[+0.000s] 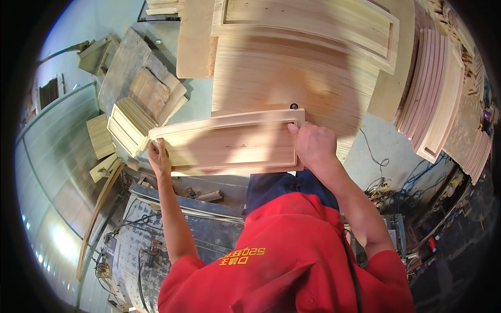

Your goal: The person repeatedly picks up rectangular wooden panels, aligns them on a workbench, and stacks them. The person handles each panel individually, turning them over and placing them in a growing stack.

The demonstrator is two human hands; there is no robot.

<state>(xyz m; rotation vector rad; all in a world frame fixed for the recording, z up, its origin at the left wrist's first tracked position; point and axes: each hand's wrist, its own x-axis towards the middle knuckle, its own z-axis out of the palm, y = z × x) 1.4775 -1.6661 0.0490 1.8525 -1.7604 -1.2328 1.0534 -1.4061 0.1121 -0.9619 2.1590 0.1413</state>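
Observation:
A framed wooden panel [235, 148], pale and rectangular with a raised border, spans the space in front of my body at the near edge of the work table. My left hand [160, 158] grips its left end, thumb on the front face. At the right end, my right hand [315, 145] is closed round the border, its thumb near the inner corner; the fingers behind are partly hidden. Just beyond the panel's upper right corner shows a small black knob [294, 106]. Under and behind lies a large wooden board [250, 73], shaded across its middle.
Another framed panel [313, 23] lies at the table's far side. Stacked panels [430, 94] stand on the right, and a smaller stack [128, 125] on the left beside leaning boards [122, 73]. Cables [383, 182] trail on the floor at right.

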